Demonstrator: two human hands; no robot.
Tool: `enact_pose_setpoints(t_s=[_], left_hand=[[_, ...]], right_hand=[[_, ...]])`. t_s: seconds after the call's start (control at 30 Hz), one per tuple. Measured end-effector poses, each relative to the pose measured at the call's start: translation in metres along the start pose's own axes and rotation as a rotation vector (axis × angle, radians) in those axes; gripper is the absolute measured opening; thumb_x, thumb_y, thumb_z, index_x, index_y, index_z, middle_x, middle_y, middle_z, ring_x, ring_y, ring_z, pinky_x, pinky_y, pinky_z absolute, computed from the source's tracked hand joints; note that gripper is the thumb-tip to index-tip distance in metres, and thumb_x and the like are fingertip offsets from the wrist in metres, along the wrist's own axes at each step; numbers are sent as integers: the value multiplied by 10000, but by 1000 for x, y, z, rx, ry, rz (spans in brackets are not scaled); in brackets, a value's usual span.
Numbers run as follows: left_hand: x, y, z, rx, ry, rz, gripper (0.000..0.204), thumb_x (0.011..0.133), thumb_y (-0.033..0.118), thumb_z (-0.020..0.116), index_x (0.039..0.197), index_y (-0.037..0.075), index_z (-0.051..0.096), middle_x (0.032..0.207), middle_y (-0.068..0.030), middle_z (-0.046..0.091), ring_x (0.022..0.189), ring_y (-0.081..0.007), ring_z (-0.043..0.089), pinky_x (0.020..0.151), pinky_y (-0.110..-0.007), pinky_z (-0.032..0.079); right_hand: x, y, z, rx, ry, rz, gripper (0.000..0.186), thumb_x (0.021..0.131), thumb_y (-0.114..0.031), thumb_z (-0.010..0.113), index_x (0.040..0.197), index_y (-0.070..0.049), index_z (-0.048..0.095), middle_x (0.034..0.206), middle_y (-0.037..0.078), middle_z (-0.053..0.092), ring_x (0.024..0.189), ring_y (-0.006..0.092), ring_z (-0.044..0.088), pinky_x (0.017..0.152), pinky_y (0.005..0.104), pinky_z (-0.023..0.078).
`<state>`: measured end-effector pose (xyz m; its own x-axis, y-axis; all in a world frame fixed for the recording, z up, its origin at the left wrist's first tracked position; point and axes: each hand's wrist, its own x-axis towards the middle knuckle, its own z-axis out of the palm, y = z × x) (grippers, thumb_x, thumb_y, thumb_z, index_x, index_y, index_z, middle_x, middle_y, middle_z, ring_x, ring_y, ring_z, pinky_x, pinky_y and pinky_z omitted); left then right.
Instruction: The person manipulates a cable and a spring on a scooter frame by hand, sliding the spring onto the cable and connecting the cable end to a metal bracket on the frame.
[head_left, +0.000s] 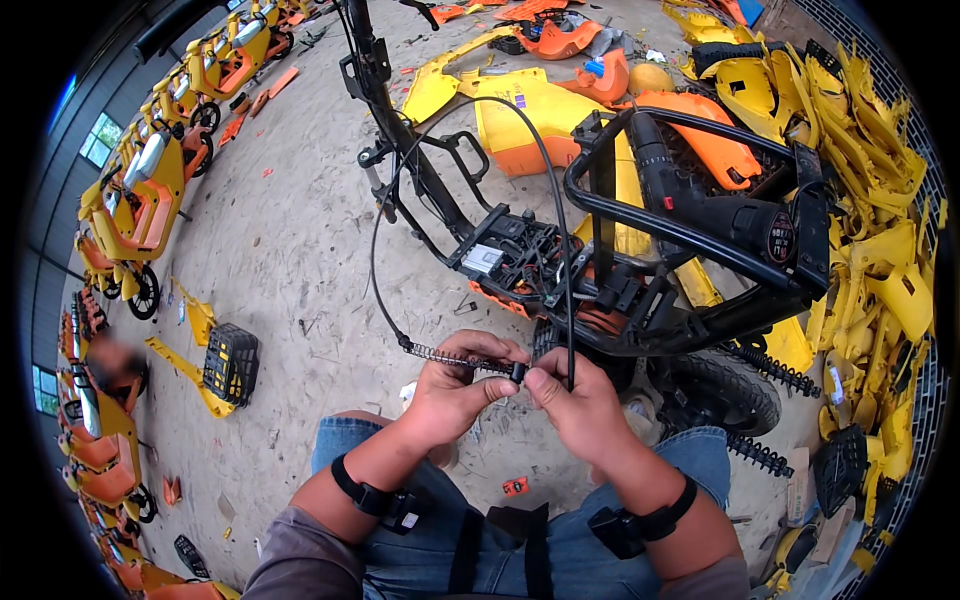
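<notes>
In front of the stripped black scooter frame (690,235), both my hands work on a brake cable (374,262). My left hand (455,395) is closed, its fingers and thumb around the cable's end, where a thin metal coil spring (432,353) is threaded on. My right hand (578,405) pinches close beside a small black fitting (518,372) at that end; the exact grip is partly hidden by the fingers. A black cable (562,240) loops down from the frame to my right hand. Between the frame's tubes lies a black cordless drill (735,215).
Yellow body panels (890,270) are heaped along the right wall. More yellow and orange panels (535,110) lie behind the frame. Yellow scooters (140,210) stand in a row at left. A black basket (232,365) sits on the floor. The rear wheel (735,395) and shock springs (770,370) are near my right knee.
</notes>
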<state>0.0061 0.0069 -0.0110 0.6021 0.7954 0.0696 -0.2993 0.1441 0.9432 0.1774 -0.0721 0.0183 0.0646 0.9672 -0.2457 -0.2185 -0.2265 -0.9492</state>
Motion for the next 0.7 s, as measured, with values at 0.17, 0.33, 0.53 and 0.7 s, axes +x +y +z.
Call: enact_pose_setpoints(t_s=[0.17,0.33,0.53,0.7], left_hand=[[-1,-1,1,26,5,-15,409,788,-77,738,1113,49,525,1123,-150,639,1080,-222,611,939,-351,503],[-2,-4,0,67,-3,-8,403,795,-75,732,1117,45,522,1128,-150,639,1075,-227,615,940,-357,504],[0,-3,-2,125,-8,23,404,794,-62,740,1121,38,525,1129,-150,643,1077,-227,614,943,-364,499],[-2,-1,0,31,-8,-27,416,788,-60,745,1126,38,523,1130,-142,644,1082,-228,613,957,-361,493]], right_hand=[[0,-1,4,80,39,32,265,1005,-275,568,956,-16,595,768,-7,558,728,61,504,661,229,420],[1,2,1,-10,34,53,296,1019,-294,538,938,-15,595,746,-10,552,704,64,503,640,235,420],[2,1,9,75,91,28,354,1030,-339,502,880,-30,588,679,-24,526,623,60,465,578,234,393],[2,-2,1,49,22,97,363,1030,-349,500,879,-32,592,681,-18,525,609,53,457,560,222,375]])
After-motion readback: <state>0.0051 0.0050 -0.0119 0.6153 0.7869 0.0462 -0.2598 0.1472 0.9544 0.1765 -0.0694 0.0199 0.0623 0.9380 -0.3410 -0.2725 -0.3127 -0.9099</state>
